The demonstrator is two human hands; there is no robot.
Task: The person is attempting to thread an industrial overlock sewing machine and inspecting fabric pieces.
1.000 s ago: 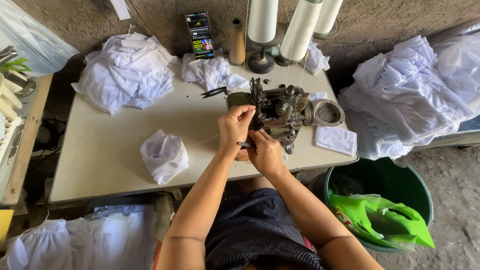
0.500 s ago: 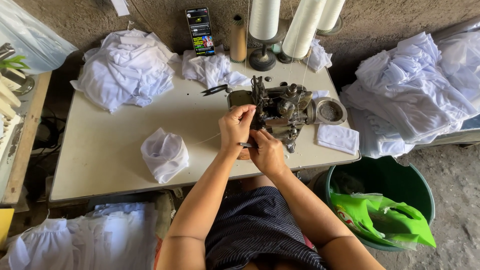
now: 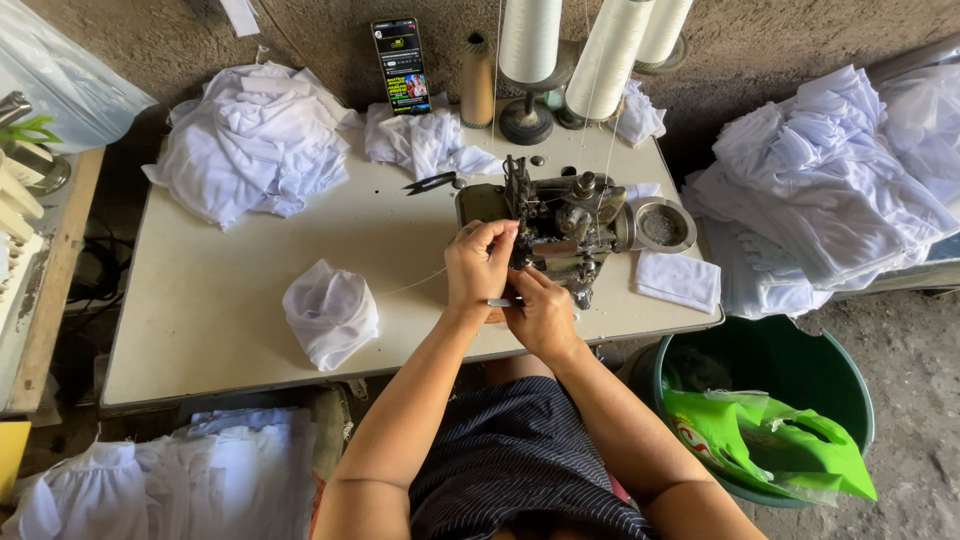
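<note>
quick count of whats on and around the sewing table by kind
Sewing machine: 1
Thread cones: 4
Phone: 1
Scissors: 1
White cloth bundles on the table: 4
Green tub: 1
Hands at the machine, left hand and right hand: 2
Total: 14
</note>
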